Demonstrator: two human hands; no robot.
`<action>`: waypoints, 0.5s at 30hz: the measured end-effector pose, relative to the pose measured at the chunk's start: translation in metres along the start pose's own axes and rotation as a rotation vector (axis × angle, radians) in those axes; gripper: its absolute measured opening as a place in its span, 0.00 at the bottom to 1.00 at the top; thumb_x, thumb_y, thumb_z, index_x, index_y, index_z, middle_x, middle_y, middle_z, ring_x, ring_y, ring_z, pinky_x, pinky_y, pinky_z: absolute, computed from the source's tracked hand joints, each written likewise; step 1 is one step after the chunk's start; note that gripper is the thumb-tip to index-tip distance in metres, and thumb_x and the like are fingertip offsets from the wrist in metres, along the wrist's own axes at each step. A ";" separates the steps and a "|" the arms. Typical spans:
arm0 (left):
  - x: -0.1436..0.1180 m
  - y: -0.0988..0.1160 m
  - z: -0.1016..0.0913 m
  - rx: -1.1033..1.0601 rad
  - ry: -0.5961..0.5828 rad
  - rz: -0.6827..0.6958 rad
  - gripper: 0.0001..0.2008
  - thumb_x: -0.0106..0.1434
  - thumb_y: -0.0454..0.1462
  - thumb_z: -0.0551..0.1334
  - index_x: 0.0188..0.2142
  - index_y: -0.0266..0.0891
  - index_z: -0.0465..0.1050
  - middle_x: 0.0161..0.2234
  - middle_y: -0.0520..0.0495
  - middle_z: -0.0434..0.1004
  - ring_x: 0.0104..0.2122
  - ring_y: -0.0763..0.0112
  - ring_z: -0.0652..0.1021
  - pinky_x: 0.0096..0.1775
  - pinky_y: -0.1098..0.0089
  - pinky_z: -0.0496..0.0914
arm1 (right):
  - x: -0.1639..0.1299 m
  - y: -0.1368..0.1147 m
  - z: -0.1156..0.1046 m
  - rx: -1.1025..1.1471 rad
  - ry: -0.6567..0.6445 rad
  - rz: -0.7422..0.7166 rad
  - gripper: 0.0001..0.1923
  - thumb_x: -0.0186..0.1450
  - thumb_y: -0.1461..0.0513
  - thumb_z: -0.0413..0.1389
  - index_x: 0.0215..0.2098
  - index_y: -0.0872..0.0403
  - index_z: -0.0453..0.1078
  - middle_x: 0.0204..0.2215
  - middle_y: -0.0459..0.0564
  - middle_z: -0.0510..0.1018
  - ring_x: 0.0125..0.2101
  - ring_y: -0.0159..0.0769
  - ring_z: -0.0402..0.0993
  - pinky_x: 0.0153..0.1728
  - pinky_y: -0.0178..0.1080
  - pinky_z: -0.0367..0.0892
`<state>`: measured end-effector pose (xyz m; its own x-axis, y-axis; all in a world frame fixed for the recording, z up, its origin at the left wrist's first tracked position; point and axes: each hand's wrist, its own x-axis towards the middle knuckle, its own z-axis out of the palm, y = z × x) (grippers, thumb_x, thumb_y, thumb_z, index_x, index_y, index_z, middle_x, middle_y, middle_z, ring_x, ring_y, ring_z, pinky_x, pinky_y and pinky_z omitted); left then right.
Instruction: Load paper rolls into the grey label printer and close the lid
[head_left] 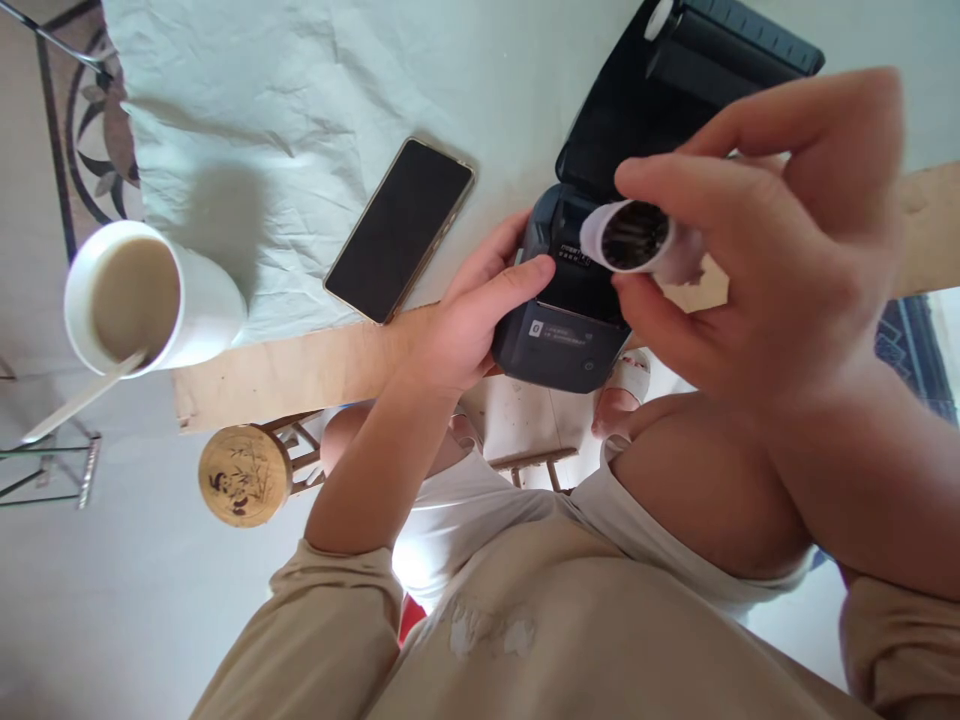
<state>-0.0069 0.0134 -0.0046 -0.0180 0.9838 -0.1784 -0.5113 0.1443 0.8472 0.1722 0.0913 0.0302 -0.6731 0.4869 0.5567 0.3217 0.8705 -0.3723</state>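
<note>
Printer (562, 335), dark, lid (619, 125) raised, at the table (315, 368) edge; white marking on front (small print, too blurred to read). Left hand (484, 320): clasped round its side. Right hand (795, 225): thumb and finger pinching a roll (675, 255) above the open bay. Phone (401, 230), screen dark, nearby.

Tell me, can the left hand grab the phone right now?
Probably yes, if the left hand lets go of the printer first. The phone lies close by on the cloth, with nothing on top of it or standing between.
</note>
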 end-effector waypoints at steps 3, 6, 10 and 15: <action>0.000 0.000 -0.001 -0.008 -0.008 -0.017 0.16 0.65 0.41 0.60 0.51 0.39 0.70 0.44 0.48 0.77 0.41 0.67 0.82 0.33 0.76 0.75 | 0.001 0.000 0.004 -0.172 0.018 -0.061 0.22 0.63 0.62 0.59 0.55 0.53 0.64 0.44 0.51 0.73 0.42 0.31 0.72 0.41 0.36 0.74; 0.000 0.000 0.000 0.008 0.016 -0.026 0.17 0.64 0.42 0.61 0.51 0.40 0.70 0.43 0.49 0.78 0.41 0.65 0.83 0.32 0.77 0.75 | -0.001 0.001 0.006 -0.191 -0.007 -0.015 0.11 0.63 0.59 0.60 0.43 0.54 0.68 0.40 0.51 0.73 0.39 0.31 0.72 0.36 0.36 0.72; 0.000 0.000 0.002 0.008 0.038 -0.014 0.16 0.64 0.42 0.61 0.50 0.40 0.71 0.40 0.49 0.78 0.40 0.67 0.82 0.32 0.78 0.74 | -0.002 0.002 0.009 -0.154 -0.038 -0.006 0.15 0.61 0.69 0.56 0.46 0.51 0.69 0.41 0.49 0.73 0.39 0.28 0.73 0.35 0.34 0.71; -0.001 0.000 0.002 0.004 0.023 -0.003 0.14 0.65 0.40 0.60 0.50 0.40 0.71 0.38 0.51 0.77 0.36 0.71 0.81 0.32 0.77 0.74 | -0.002 -0.006 0.009 -0.122 0.050 -0.046 0.19 0.58 0.73 0.54 0.46 0.51 0.66 0.33 0.43 0.75 0.33 0.25 0.73 0.32 0.33 0.70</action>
<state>-0.0057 0.0131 -0.0034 -0.0359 0.9807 -0.1924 -0.5077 0.1479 0.8487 0.1655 0.0850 0.0245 -0.6558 0.4461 0.6090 0.3714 0.8930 -0.2542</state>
